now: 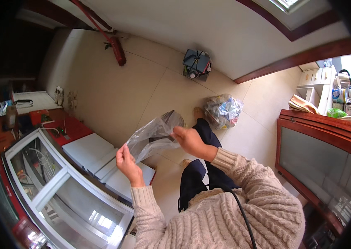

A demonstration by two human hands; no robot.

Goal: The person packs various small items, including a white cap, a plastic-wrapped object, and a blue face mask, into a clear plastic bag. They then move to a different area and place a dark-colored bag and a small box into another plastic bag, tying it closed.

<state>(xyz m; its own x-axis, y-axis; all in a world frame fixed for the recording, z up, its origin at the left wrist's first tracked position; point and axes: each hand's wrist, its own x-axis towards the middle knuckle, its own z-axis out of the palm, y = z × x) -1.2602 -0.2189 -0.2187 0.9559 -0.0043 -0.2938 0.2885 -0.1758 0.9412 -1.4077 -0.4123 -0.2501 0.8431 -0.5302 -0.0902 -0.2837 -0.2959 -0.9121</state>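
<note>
A clear plastic bag (pixel 155 127) is stretched between my two hands, its mouth spread. My left hand (pixel 128 165) pinches one edge of the bag between thumb and fingers. The opposite edge is gripped in my right hand (pixel 192 141). Something dark shows through or behind the plastic; I cannot tell what it is. Beyond my right hand, a filled, knotted clear plastic bag (pixel 223 111) sits on the tiled floor beside my foot.
A dark bin-like container (pixel 196 63) stands by the wall, and a red broom (pixel 117 51) leans farther left. A glass-topped cabinet (pixel 79 202) and white boxes (pixel 88 151) line my left side. On my right is a red wood-framed glass door (pixel 321 165).
</note>
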